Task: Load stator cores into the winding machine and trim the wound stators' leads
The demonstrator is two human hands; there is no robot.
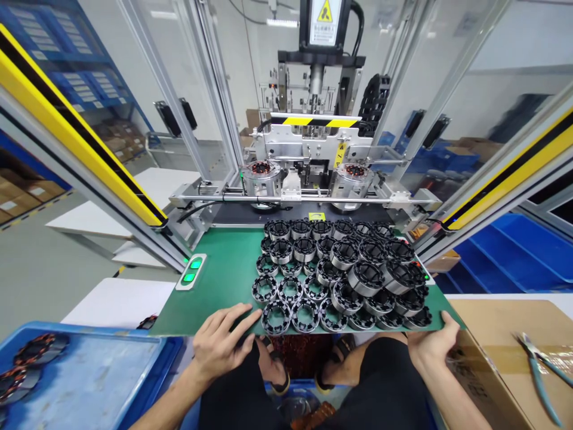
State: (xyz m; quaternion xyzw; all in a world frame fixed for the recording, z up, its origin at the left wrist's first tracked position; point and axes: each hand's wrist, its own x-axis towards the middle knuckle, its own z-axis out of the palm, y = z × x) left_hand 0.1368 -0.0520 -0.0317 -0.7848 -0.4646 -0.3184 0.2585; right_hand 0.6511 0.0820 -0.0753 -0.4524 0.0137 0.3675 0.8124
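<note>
Many round metal stator rings [340, 275] lie in rows and stacked layers on a green work surface [224, 280] in front of me. My left hand [222, 343] rests flat on the near edge of the green surface, fingers spread, just left of the front row of rings. My right hand [433, 345] curls over the surface's near right corner, thumb on top, beside the rightmost rings. Neither hand holds a ring.
Behind the rings stands a machine [313, 161] with two wound stators in fixtures. Green buttons [192, 270] sit at the left. A blue tray [85, 373] with copper-wound parts lies lower left. Pliers [537, 361] rest on a cardboard box [496, 334] at right.
</note>
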